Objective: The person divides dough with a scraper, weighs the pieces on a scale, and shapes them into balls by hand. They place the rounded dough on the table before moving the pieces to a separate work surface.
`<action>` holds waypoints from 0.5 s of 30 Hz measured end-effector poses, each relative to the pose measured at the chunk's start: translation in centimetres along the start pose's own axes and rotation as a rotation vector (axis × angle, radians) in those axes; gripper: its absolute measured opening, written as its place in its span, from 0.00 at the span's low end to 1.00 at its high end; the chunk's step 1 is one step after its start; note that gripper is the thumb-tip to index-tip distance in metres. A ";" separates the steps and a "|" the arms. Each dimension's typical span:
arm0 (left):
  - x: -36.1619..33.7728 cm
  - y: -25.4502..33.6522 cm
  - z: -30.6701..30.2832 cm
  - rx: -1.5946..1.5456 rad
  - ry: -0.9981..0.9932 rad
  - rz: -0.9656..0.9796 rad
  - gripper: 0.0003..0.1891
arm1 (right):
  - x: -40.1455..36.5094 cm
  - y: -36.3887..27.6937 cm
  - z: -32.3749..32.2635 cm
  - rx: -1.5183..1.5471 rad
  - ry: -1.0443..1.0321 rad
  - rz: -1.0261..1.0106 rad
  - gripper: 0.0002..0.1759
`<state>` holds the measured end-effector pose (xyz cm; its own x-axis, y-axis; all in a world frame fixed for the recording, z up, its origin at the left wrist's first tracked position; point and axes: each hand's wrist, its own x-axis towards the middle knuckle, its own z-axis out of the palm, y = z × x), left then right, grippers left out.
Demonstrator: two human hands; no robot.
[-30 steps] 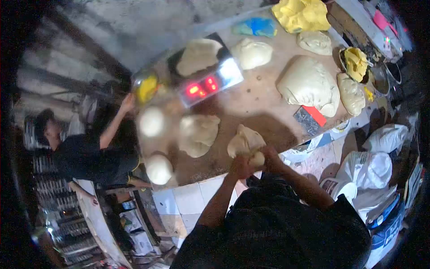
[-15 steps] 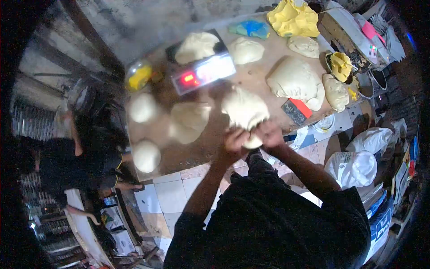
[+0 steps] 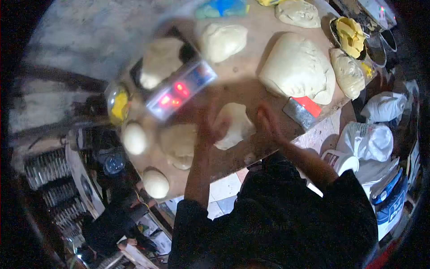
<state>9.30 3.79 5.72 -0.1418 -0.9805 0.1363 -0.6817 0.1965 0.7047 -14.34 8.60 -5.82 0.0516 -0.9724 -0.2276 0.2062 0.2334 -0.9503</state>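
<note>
Black shirt (image 3: 277,215): worn by the person, nearest, at the table's (image 3: 242,83) near side.

Dough scrap (image 3: 249,158): small, at the near edge; best left out from under the palms.

Dough piece (image 3: 234,125): pale, uneven in outline, lying on the table between the hands. Its irregular edge likely calls for light, even pressure from both sides, the rim gathered under rather than dragged out thin.

Left hand (image 3: 214,125): blurred, over the piece's left side; whether it grips or merely touches cannot be told. A relaxed, cupped palm would probably suit soft dough best.

Right hand (image 3: 267,120): spread open and empty, just beside the piece, apart from it. Level with its partner, it would balance the push.

Dough balls (image 3: 135,139) (image 3: 156,184): two, smooth, at the left edge; a fair gauge of roundness.

Slack dough (image 3: 178,143): beside the left forearm, which does well to pass without pressing it.

Scraper (image 3: 307,106): red and grey, flat, right of the right hand; its edge merits clearance.

Scale (image 3: 181,92): red digits, blurred, under a dough lump (image 3: 162,58); a bump would disturb it.

Large dough (image 3: 298,67): broad, smooth-topped, beyond the scraper.

Blue plastic (image 3: 221,8): at the far edge.
</note>
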 end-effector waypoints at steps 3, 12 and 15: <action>2.0 3.5 1.5 -0.126 -0.206 0.209 0.47 | -4.6 -3.6 4.5 0.071 -0.103 -0.281 0.27; -6.4 4.7 0.6 -0.184 -0.167 0.072 0.32 | -3.2 -7.5 4.6 -0.528 -0.419 0.349 0.43; -16.8 -0.8 3.5 -0.308 0.160 0.473 0.25 | -10.2 -8.2 5.8 0.037 -0.781 0.228 0.35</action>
<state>9.69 20.18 0.44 -0.2538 -0.7801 0.5719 -0.3268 0.6257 0.7084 -10.84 16.57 5.57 0.7599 -0.6222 -0.1880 0.1399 0.4391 -0.8875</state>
